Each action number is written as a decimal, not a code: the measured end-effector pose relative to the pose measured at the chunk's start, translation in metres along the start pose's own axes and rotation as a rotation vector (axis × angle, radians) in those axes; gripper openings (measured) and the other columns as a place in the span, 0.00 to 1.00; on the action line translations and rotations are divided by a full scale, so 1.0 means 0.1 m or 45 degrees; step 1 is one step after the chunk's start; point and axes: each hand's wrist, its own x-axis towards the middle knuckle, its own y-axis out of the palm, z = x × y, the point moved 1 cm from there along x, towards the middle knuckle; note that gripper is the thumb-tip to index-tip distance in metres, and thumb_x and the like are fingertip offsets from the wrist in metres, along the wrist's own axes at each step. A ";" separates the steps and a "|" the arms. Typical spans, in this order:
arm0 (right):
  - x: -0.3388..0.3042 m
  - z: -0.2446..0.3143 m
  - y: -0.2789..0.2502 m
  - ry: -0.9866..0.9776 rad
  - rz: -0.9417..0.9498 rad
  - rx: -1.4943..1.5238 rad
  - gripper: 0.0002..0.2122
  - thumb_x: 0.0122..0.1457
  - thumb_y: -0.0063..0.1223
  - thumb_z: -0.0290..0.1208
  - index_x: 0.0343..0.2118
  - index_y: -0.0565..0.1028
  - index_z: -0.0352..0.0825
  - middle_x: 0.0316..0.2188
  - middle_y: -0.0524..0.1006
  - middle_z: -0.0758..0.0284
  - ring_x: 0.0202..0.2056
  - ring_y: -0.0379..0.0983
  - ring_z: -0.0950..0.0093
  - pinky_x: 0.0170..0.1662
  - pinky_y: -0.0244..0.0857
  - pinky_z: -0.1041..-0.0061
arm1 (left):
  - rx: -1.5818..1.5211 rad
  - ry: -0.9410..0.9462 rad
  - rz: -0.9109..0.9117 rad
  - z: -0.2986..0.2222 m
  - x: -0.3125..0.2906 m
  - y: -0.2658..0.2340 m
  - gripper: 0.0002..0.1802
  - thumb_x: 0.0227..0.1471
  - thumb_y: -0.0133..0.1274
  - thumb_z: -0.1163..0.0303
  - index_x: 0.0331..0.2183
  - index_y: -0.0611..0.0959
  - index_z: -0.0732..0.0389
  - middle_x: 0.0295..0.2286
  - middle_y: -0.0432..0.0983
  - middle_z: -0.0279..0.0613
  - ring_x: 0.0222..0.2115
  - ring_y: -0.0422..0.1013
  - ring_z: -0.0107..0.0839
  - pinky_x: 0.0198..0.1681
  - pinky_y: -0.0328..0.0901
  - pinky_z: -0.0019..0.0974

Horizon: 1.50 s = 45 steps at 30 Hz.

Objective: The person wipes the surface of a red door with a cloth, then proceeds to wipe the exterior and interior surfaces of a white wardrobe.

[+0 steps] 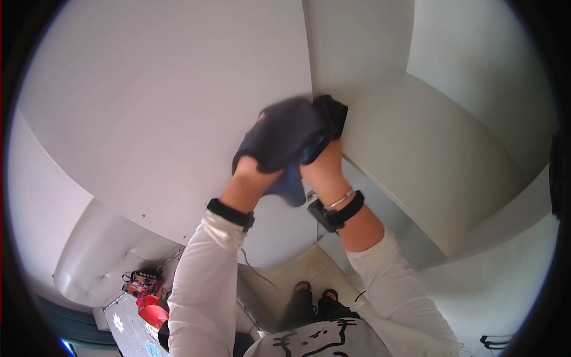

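Note:
A dark navy cloth item, bunched and blurred by motion, is up in front of me at the white cabinet panel; its exact kind I cannot make out. A bluer flap hangs below it between my wrists. Both hands hold the cloth in the air. My left hand goes in under its left side, with the fingers covered. My right hand is at its right side, its fingers also hidden, beside a black part at the upper right. Black bands circle both wrists.
A large white panel fills the left, beside an open cabinet compartment with a pale shelf at right. A silvery padded object, a floral bag and a red item lie lower left. A cable hangs near my feet.

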 end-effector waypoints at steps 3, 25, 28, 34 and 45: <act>0.18 -0.20 -0.25 0.138 0.110 -0.114 0.13 0.47 0.48 0.34 0.35 0.71 0.34 0.35 0.72 0.59 0.40 0.66 0.59 0.44 0.58 0.64 | -0.356 -0.017 -0.057 -0.36 0.33 -0.04 0.28 0.39 0.53 0.71 0.46 0.67 0.65 0.45 0.64 0.52 0.48 0.59 0.47 0.52 0.53 0.39; -0.47 0.08 -1.27 0.265 0.253 -1.352 0.06 0.42 0.45 0.28 0.16 0.73 0.34 0.23 0.72 0.60 0.29 0.69 0.63 0.39 0.60 0.62 | -0.859 0.633 -0.120 -1.03 0.17 0.95 0.17 0.38 0.51 0.69 0.36 0.74 0.60 0.30 0.70 0.46 0.31 0.66 0.44 0.34 0.60 0.41; -0.59 0.29 -1.37 0.151 0.078 -1.375 0.06 0.42 0.46 0.28 0.19 0.75 0.33 0.24 0.73 0.60 0.31 0.69 0.63 0.42 0.60 0.63 | -1.419 0.456 -0.107 -1.20 0.00 0.87 0.16 0.39 0.49 0.69 0.36 0.74 0.60 0.31 0.69 0.47 0.31 0.65 0.46 0.33 0.60 0.42; -0.82 0.49 -1.89 0.531 0.278 -1.491 0.08 0.40 0.49 0.31 0.24 0.75 0.34 0.19 0.73 0.63 0.22 0.70 0.64 0.42 0.60 0.64 | -0.854 0.700 -0.047 -1.45 -0.07 0.72 0.19 0.37 0.48 0.74 0.38 0.74 0.60 0.31 0.69 0.50 0.32 0.64 0.48 0.35 0.60 0.43; -0.62 0.24 -1.50 0.166 0.071 -1.141 0.13 0.37 0.49 0.28 0.31 0.73 0.33 0.28 0.73 0.61 0.35 0.68 0.62 0.44 0.59 0.63 | -0.867 0.618 -0.299 -1.34 0.08 0.73 0.22 0.34 0.57 0.68 0.37 0.76 0.63 0.33 0.72 0.49 0.34 0.67 0.47 0.36 0.62 0.40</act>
